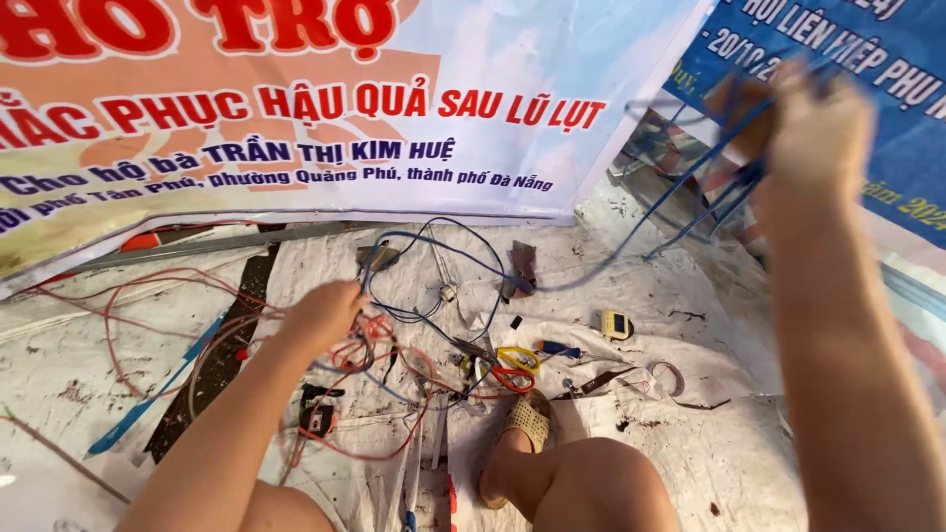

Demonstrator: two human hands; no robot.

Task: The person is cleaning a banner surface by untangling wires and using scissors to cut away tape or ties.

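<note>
The person sits on the floor with both arms stretched out over a white sheet [690,325] littered with wire and tools. The right hand [813,128] is raised high, up by a blue banner [887,59], and is clenched around a bunch of blue wire [690,182]; the hand is blurred, so the fingers cannot be made out singly. Loops of that wire hang below the fist, and one strand runs down and left across the sheet to the tangle on the floor.

The left hand [320,315] is low, fingers curled into a heap of red wire [365,355] mixed with blue strands; it seems to grip some of them, though which ones I cannot tell. More red wire trails off to the left in wide loops over the sheet.

Just beside the heap, to the right, lie scissors [514,366] with yellow and red handles, and past them a small yellow tape measure [616,324]. A dark scrap [520,268] lies higher up, near the edge of a large white banner [296,108] with red and blue print that covers the back. The person's foot in a tan sandal [527,424] rests on the sheet below the scissors, with the knee in front. A blue strip [148,404] lies slantwise at the left.
</note>
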